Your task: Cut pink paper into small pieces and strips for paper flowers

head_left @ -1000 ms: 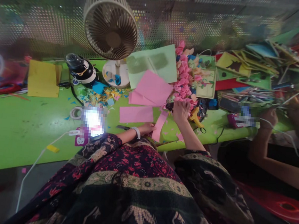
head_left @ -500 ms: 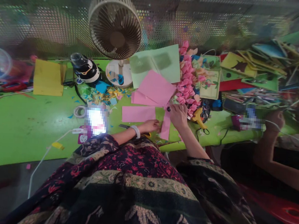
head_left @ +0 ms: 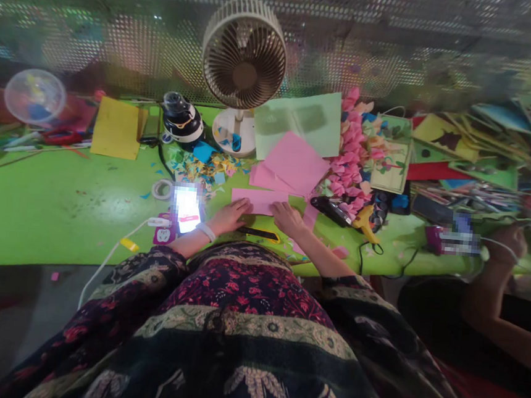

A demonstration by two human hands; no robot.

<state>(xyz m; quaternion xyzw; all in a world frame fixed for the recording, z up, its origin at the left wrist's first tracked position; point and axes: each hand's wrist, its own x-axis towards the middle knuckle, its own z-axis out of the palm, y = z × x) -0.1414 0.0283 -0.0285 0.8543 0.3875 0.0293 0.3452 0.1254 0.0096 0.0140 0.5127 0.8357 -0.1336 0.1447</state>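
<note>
A pink paper strip lies crosswise on the green table in front of me. My left hand grips its left end, fingers closed at the edge. At the strip's right end, my right hand has its fingers closed on the near corner. Just nearer to me is a yellow and black utility knife. A black stapler rests to the right of my right hand, beside another pink strip. Larger pink sheets overlap a light green sheet behind.
A fan, a dark bottle, paper scraps and a tape roll stand or lie left of centre. A lit phone is by my left wrist. Pink paper pieces heap behind the stapler. A co-worker's arm is at right.
My right hand has left the dark object at the upright pink strip, where the stapler now shows, and moved left to the crosswise strip. My left hand has moved to its left end. The view has shifted.
</note>
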